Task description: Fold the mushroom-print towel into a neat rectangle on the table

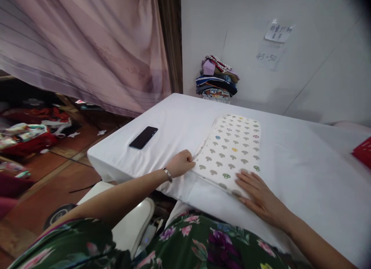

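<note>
A folded cream cloth with a mushroom print (232,147) lies on the white-covered table (304,172) in front of me. My left hand (181,163) is closed, pinching the cloth's near left corner. My right hand (257,191) lies flat with fingers stretched out, pressing on the cloth's near right edge. A metal bracelet sits on my left wrist.
A black phone (143,137) lies on the table's left part. A stack of folded clothes (217,79) stands at the far edge against the white wall. A red item (363,151) pokes in at the right. A pink curtain (87,48) and floor clutter are left.
</note>
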Available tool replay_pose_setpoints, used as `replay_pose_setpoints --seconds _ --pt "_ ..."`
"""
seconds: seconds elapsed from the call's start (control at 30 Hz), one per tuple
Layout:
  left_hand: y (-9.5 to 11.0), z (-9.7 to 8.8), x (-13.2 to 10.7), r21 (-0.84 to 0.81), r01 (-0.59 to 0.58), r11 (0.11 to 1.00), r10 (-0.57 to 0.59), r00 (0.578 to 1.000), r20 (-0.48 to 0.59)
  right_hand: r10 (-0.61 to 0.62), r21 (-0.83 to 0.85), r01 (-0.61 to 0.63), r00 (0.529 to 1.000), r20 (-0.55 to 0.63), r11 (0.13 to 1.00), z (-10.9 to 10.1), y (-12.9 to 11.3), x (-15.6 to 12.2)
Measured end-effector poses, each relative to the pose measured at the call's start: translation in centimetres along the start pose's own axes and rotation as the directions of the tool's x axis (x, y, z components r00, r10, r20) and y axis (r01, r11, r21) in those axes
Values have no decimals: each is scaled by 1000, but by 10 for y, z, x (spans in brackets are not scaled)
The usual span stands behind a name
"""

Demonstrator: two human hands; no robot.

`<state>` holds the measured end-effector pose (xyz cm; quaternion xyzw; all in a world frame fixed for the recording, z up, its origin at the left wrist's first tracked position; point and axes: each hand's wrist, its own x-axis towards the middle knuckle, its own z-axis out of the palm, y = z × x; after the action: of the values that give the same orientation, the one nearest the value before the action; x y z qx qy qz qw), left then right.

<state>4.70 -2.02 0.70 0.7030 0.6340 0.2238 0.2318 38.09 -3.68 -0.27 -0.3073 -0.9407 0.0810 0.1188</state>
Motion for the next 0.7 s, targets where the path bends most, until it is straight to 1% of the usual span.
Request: replay_pose_setpoints --seconds 0.1,0.2,0.3,0.37,0.47,0.57,0.63,0.7 --pt "-3 -2 -7 18 65 998 -65 998 1 6 22 -7 999 44 1000 0 1 0" --pt "0 -1 -9 15 85 996 -85 996 -3 19 76 -24 998 67 997 -6 2 6" --pt "6 2 -2 31 87 996 -86 996 -29 55 112 -62 996 65 992 -14 3 19" --pt "9 4 6 70 96 993 -94 995 -33 50 125 -56 998 47 991 -16 3 30" --pt "14 9 18 159 122 980 -121 993 -13 24 149 -26 1000 15 989 -12 3 44" --pt "19 10 27 230 138 963 -148 989 24 24 166 -23 1000 -1 986 -4 3 50" --pt "22 10 30 235 143 961 -158 986 47 29 166 -27 1000 -5 986 0 3 51" --pt "23 8 32 211 140 967 -152 987 42 35 162 -33 999 -9 986 1 5 51"
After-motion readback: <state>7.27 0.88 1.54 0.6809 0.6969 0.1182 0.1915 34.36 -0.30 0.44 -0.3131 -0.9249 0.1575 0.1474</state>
